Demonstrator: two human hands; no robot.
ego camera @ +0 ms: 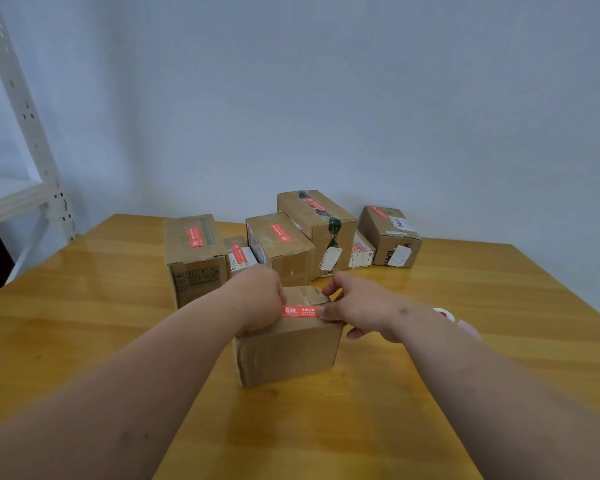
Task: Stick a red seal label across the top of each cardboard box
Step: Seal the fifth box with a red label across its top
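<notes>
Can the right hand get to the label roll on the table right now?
Probably yes. The label roll lies in the open on the table, just beyond the right forearm. But the right hand is busy pressing the red label onto the near box.

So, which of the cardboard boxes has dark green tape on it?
The tallest box in the back row, right of centre. Dark green tape runs over its top and down its front; the other boxes show only red labels or white stickers.

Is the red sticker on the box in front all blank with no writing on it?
No, the red seal label on the front box has white writing printed on it, showing between the two hands.
</notes>
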